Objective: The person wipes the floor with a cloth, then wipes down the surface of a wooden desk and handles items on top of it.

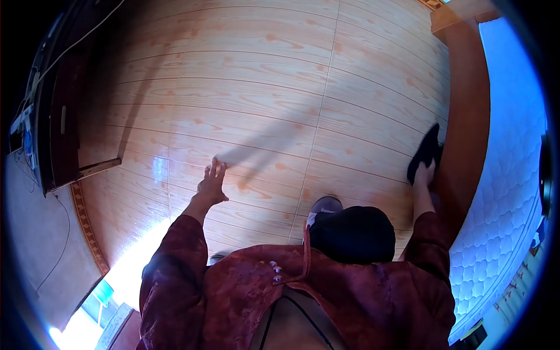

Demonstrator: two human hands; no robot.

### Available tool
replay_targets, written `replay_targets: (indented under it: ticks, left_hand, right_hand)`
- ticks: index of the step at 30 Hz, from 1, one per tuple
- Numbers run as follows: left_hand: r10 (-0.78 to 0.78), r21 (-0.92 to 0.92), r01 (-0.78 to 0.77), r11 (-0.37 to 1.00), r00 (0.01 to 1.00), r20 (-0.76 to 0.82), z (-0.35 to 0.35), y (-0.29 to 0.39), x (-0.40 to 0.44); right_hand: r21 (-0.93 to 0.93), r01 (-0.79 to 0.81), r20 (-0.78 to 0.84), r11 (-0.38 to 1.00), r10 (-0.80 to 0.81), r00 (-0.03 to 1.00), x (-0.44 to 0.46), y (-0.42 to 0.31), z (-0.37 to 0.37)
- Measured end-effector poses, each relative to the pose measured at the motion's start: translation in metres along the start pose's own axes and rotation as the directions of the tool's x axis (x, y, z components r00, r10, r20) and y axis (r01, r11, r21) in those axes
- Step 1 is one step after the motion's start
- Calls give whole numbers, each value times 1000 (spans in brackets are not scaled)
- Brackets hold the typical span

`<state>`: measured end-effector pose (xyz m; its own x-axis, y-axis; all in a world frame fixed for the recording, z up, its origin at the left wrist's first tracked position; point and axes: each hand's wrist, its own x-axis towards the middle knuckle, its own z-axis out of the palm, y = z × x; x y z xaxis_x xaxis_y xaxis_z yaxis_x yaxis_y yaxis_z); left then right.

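Note:
My left hand is empty, its fingers spread above the wood-patterned floor. At the right, my right hand grips a dark, narrow item that looks like a black shoe. It is beside the brown wooden bed frame, and my fingers are partly hidden by it. Below me a dark-clothed knee is raised, with a grey shoe on the floor in front of it. Dark red sleeves cover both my arms.
A bed with a white quilted mattress runs along the right. On the left stands a dark cabinet with a cable on top and a leg reaching the floor. Bright light falls on the lower-left floor near a wall.

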<state>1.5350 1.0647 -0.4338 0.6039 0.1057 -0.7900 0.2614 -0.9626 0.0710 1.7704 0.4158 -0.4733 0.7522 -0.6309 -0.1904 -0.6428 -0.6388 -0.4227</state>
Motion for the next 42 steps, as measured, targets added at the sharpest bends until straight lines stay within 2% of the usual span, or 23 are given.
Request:
replay_targets:
  ticks: [1,4,5,8,9,10,12,14,19,21,22,23,25,26,29,30,31,32,33,37,38,40,42]
  left_hand:
    - [0,6,0,1000,1000,4,0,0,1]
    - [29,31,-29,999,1000,6,-1,-2,2]
    - [28,33,-29,999,1000,13,-2,-1,2]
    - [24,40,-25,999,1000,20,-2,-2,4]
    - [17,34,-18,999,999,34,-5,1,3]
    - [9,29,-10,1000,999,48,-11,4,-1]
    - [1,26,-3,1000,998,56,-14,6,-2]
    - [-1,32,0,999,999,50,-12,5,-1]
    - [-14,43,12,999,999,48,-12,3,-1]
    - [-26,40,25,999,999,32,-10,5,-1]
    - [-32,38,31,999,999,22,-9,5,-1]
    - [-37,35,37,999,999,11,-8,6,-1]
    - [-46,24,47,999,999,-10,-4,6,-1]
    - [-47,15,47,999,999,-15,-3,5,-2]
    - [-16,-14,15,1000,997,-69,4,1,-1]
    - [-7,-17,6,1000,995,-94,8,0,0]
    - [-1,-19,-2,1000,993,-120,12,-3,1]
    - [21,-22,-25,999,987,-157,19,-7,4]
    - [13,-26,-18,1000,986,-167,20,-8,3]
    - [11,-35,-19,999,980,-197,23,-6,2]
    - [2,-36,-10,999,981,-192,22,-5,1]
    - [-17,-48,9,999,984,-177,19,-3,0]
    - [-18,-55,7,998,979,-202,27,-7,5]
  right_hand:
    - [-195,-106,-56,975,97,994,11,33,10]
    - [-232,-257,-132,938,231,964,27,71,33]
    - [-234,-398,-38,887,400,916,-8,-4,15]
    - [-354,-33,-99,935,-2,995,-4,-39,82]
    - [-368,149,48,918,-141,989,-38,-92,74]
    - [-301,328,56,895,-327,943,-54,-112,98]
    - [-371,662,214,652,-633,744,-101,-151,141]
    - [-198,902,152,383,-897,414,-175,-189,163]
    - [284,947,577,152,-816,-42,-334,-238,179]
    - [545,784,622,297,-771,-140,-360,-238,180]
    - [622,594,694,510,-711,-115,-366,-241,190]
    - [671,445,673,593,-739,-29,-369,-241,199]
    - [544,-289,808,788,-584,-72,-354,-254,191]
    - [443,-446,836,778,-538,-108,-336,-273,158]
    - [300,-606,850,737,-495,-182,-252,-269,121]
    - [239,-709,878,663,-460,-134,-224,-265,89]
    - [228,-737,805,636,-549,-225,-190,-249,73]
    - [337,-735,872,588,-489,9,-180,-247,37]
    - [425,-678,883,600,-441,162,-153,-224,23]
    - [606,-304,708,735,-324,627,-72,-115,-26]
    - [455,-83,602,887,-237,762,-21,-51,-12]
    - [188,116,351,975,-177,920,-15,13,-4]
    - [-264,189,327,946,-97,940,-47,6,-2]
